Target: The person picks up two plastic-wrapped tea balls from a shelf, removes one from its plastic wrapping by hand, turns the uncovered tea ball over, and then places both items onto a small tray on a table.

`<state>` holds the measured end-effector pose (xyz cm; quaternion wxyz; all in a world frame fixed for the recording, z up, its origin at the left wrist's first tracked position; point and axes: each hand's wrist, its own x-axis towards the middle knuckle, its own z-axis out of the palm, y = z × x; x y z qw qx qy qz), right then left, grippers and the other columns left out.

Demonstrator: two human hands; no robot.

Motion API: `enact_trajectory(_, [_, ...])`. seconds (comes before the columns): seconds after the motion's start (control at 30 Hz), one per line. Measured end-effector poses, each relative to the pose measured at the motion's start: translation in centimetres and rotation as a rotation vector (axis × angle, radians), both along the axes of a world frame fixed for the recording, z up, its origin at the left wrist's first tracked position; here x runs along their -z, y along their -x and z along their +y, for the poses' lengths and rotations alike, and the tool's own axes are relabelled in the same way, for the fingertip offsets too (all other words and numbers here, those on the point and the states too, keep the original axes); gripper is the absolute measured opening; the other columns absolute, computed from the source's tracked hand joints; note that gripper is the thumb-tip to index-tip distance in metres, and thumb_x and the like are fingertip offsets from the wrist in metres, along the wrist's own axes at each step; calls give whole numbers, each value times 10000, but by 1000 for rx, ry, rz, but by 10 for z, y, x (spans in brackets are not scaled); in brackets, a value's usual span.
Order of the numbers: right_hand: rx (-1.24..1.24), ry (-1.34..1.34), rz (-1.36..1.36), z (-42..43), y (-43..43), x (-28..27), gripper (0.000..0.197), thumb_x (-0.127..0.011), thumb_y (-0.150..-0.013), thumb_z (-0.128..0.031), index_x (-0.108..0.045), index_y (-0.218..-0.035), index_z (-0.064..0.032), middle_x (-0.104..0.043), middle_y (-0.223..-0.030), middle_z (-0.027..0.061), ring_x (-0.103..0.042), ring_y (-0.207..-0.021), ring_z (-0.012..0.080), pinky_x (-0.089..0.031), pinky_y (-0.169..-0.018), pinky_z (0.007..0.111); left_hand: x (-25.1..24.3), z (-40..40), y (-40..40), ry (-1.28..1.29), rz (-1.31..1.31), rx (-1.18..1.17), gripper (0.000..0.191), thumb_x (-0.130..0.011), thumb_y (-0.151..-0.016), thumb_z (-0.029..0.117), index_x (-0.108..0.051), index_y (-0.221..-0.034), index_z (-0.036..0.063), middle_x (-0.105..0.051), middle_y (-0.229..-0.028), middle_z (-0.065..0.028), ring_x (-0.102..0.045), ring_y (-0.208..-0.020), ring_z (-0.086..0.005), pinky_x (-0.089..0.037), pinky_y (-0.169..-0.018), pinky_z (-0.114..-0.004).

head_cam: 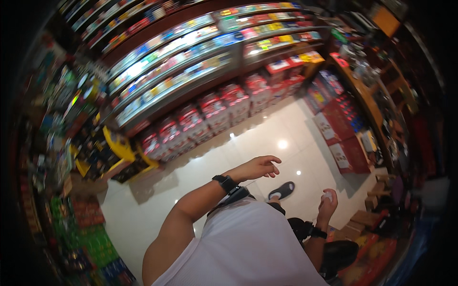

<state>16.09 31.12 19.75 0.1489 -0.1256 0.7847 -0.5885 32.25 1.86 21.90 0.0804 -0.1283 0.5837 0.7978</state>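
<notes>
My left hand (pixel 256 169) hangs in front of my body over the pale tiled floor (pixel 214 171), its fingers loosely bent and apart, with nothing in them. Lower right, my right hand (pixel 327 204) is closed on a small whitish crumpled thing (pixel 327 195), too blurred to name. A dark strap with a device sits on each wrist. Below and between the hands, one foot in a dark slipper (pixel 282 190) stands on the tiles.
Shelves of small packets (pixel 171 53) stand ahead, above a row of red-and-white packages (pixel 211 105). A black-and-yellow display rack (pixel 121 146) is at left. Red cartons (pixel 349 153) stand at right, wooden stools (pixel 377 189) below them, green packs (pixel 96 246) at lower left.
</notes>
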Motion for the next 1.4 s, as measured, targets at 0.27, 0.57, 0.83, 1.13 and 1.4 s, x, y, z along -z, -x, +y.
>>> enact_trajectory(0.27, [-196, -137, 32, -72, -135, -23, 64, -479, -828, -72, -523, -786, -51, -359, -578, -55, -300, -508, 15, -232, -458, 183, 15, -32, -150, -16, -213, -158, 338, -479, -893, 202, -469, -1197, 52, -582, -974, -57, -549, -889, -126, -424, -781, -256])
enact_trajectory(0.57, [-209, 34, 115, -68, -251, -32, 308, -406, -884, -215, -448, -604, -94, -368, -529, -52, -302, -450, 40, -216, -393, 213, 12, -14, -269, 39, -63, -250, 334, -515, -883, 159, -472, -1190, 33, -593, -922, -49, -543, -849, -97, -437, -745, -215])
enact_trajectory(0.83, [-215, 147, -445, -79, -427, -10, 226, -442, -861, -153, -468, -656, -61, -416, -610, -36, -366, -572, 59, -323, -523, 227, -9, 1, -406, 394, 59, 51, 439, -667, -772, 53, -515, -1184, 50, -608, -941, -53, -574, -877, -137, -462, -787, -278])
enact_trajectory(1.13, [-113, 579, -608, -101, -505, -42, 244, -374, -926, -210, -520, -1001, -29, -413, -584, -21, -303, -427, 57, -239, -378, 206, -74, 42, -419, 1101, 616, 351, 757, -774, -617, 200, -393, -1253, 43, -499, -1133, -191, -501, -1029, -352, -432, -856, -391])
enact_trajectory(1.4, [-129, 645, -642, -169, -593, -57, 276, -367, -940, -220, -529, -1084, -49, -496, -709, -11, -365, -508, 62, -290, -457, 200, -59, -4, -501, 1199, 677, 117, 835, -762, -627, 206, -315, -1300, -7, -478, -1167, -212, -491, -1041, -360, -409, -882, -408])
